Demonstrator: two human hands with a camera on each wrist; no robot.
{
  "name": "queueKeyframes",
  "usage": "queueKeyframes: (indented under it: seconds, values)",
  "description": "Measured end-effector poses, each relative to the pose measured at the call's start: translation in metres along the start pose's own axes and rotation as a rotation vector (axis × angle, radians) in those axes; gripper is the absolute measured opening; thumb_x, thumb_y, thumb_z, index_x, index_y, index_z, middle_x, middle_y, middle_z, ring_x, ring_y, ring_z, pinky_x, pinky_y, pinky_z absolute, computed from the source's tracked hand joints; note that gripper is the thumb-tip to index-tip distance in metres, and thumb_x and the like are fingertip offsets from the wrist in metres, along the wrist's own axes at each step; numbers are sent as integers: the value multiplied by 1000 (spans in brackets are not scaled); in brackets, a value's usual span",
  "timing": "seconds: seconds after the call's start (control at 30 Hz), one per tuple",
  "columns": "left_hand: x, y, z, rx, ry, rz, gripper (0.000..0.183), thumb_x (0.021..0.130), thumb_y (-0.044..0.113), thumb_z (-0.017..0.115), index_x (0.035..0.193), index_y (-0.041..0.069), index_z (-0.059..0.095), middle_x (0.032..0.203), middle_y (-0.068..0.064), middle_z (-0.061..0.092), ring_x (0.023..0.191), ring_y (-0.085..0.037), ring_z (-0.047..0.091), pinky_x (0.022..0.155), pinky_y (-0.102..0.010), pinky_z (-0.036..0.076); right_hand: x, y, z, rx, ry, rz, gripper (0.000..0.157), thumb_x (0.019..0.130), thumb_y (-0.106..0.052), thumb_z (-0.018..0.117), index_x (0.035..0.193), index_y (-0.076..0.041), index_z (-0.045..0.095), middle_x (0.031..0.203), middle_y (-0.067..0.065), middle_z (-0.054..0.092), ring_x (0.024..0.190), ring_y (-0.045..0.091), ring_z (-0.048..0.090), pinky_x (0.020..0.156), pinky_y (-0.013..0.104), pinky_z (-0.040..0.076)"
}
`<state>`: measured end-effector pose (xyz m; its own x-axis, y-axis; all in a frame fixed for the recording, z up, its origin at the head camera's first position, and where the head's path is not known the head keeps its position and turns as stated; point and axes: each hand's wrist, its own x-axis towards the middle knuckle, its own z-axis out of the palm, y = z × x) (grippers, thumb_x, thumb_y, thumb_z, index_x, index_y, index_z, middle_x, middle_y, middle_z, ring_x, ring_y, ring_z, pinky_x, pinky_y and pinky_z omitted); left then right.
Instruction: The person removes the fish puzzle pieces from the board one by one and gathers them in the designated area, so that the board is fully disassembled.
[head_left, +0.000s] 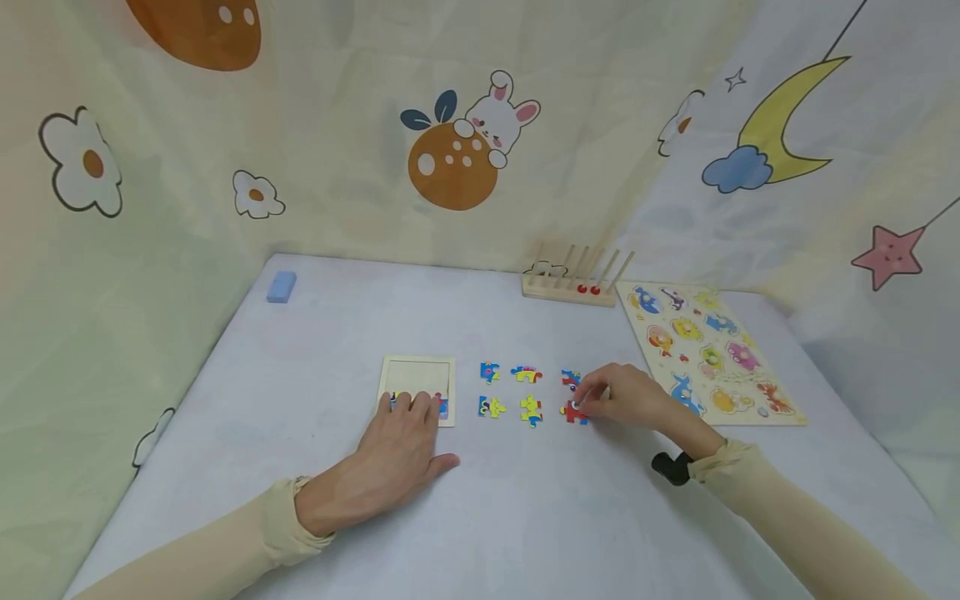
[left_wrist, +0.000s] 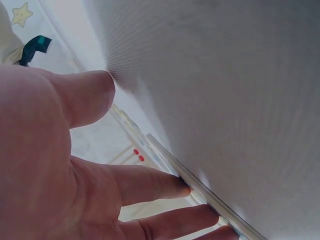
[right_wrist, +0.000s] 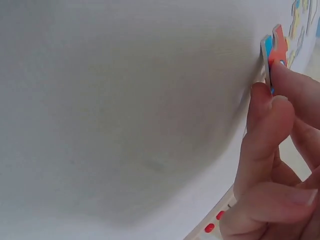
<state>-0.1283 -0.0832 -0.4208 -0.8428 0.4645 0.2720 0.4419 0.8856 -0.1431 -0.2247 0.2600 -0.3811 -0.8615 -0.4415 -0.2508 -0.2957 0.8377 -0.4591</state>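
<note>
My left hand (head_left: 397,454) lies over a small square wooden puzzle tray (head_left: 416,377), its fingertips resting on the near part. Coloured puzzle pieces (head_left: 443,408) show in the tray's near row, partly hidden by the fingers. In the left wrist view the fingers stretch to the tray's edge (left_wrist: 200,187), thumb held apart. My right hand (head_left: 626,398) pinches a red-and-blue jigsaw piece (right_wrist: 277,50) between thumb and fingertips, tilted on edge in the right wrist view. Just behind it lies another red-and-blue piece (head_left: 572,378), beside the fingers.
Between tray and right hand, several loose yellow, blue and red jigsaw pieces (head_left: 531,409) lie in two rows. A wooden peg rack (head_left: 567,290) with red beads stands at the back. An animal puzzle board (head_left: 705,354) lies at right, a blue block (head_left: 281,287) at far left.
</note>
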Motion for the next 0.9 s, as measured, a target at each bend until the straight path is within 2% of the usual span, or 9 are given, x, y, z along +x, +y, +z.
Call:
queueKeyframes:
  seconds: [0.27,0.53,0.7,0.9]
  values:
    - [-1,1,0,11,14,0,82,81,67,74,124,-2,63,90,-7,53,80,-26,51,82,-42,42,0,3,3,-7,25,33,7,86,-15,80,92,-19,78,79,-5,68,75,12,58,63,27,47]
    - [-1,2,-3,23,2,-2,81,81,66,74,123,-2,63,89,-7,53,81,-26,52,81,-42,42,-2,3,6,74,13,-16,13,88,-14,80,101,-14,80,91,-2,76,74,10,58,62,22,48]
    - [-1,2,-4,29,-4,-5,81,82,66,73,126,-2,63,90,-7,53,81,-27,51,82,-42,42,-2,1,7,72,13,-14,15,88,-9,79,102,-13,80,99,1,78,74,12,57,61,22,47]
    - [-1,2,-6,32,-7,-6,81,83,64,74,127,-2,63,91,-8,54,82,-27,52,83,-42,42,-2,1,6,73,12,-17,16,87,-8,79,103,-13,80,100,2,78,74,12,57,62,22,48]
